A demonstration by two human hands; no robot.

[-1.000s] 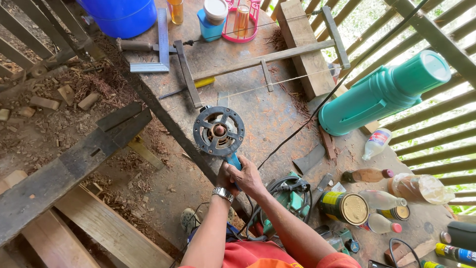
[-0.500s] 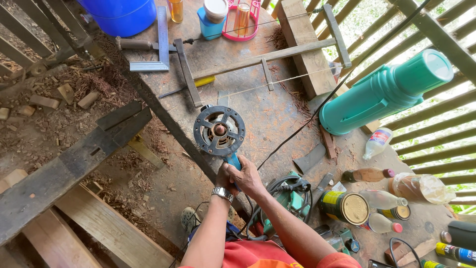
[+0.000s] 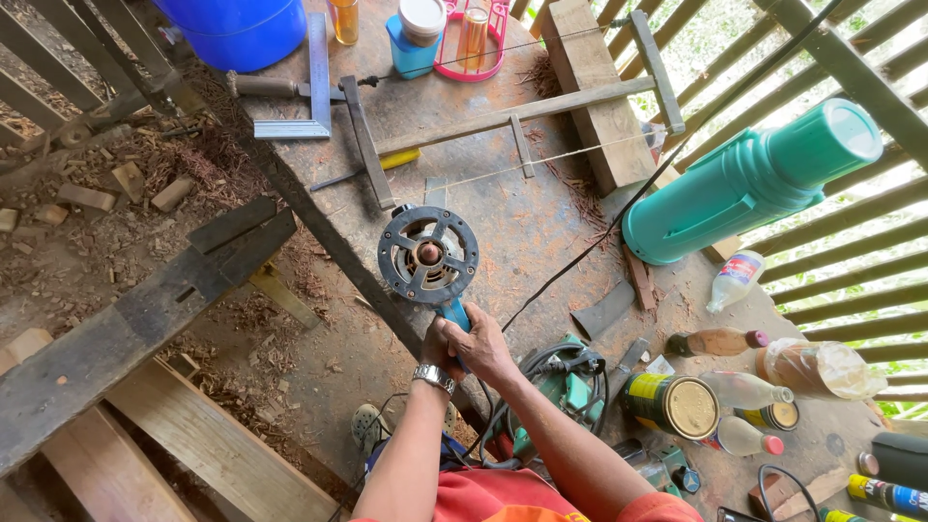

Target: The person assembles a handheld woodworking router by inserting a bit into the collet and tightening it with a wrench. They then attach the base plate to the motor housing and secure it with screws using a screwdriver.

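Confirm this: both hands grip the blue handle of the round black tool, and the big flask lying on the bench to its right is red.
Not quite. The head view shows both hands on the blue handle of the round black tool, but the flask lying on the bench is teal, not red.

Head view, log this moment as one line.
both hands: left hand, right hand hold power tool by blue handle | disc faces camera | above workbench
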